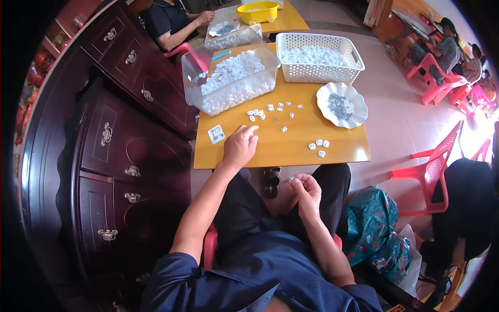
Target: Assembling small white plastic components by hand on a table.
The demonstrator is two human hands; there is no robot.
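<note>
My left hand [240, 147] is over the near left of the yellow-brown table [291, 151], fingers apart, with nothing seen in them. Just beyond its fingertips lies a loose cluster of small white plastic pieces [257, 114] with dark openings. Tiny grey bits [276, 119] lie beside them. Below the table's front edge, over my lap, my right hand [306, 195] pinches a small whitish plastic piece [292, 179] between thumb and finger; its details are too small to tell. Several similar white pieces [319, 143] sit together near the front right corner.
A clear plastic bin [234, 96] and a white perforated basket [317, 75], both full of white pieces, stand at the back. A scalloped white dish [356, 101] holds small grey parts. Dark cabinets [93, 135] line the left. Across the table sits another person [169, 26].
</note>
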